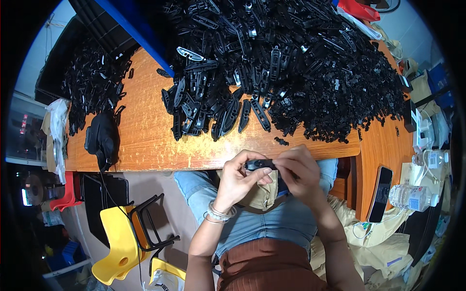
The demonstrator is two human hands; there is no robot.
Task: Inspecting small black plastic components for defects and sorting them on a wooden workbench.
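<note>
Just in front of the table's near edge, above my lap, my left hand [237, 180] is closed round a small black plastic part [258, 165], held between thumb and fingers. My right hand [300, 170] pinches at the right end of that part; its fingertips hide whether a smaller piece is in them. Beyond my hands lies a pile of long, curved black plastic parts [235, 109]. To its right spreads a heap of small black clips [330, 102]. One loose black clip [281, 141] lies by the table's near edge.
The wooden table [145, 121] carries a black cloth-like bundle [103, 138] and another heap of black parts [90, 80] at left. A blue panel [141, 34] slants across the back. A phone [381, 194] and plastic bottle [412, 197] are at right, yellow chair [114, 237] lower left.
</note>
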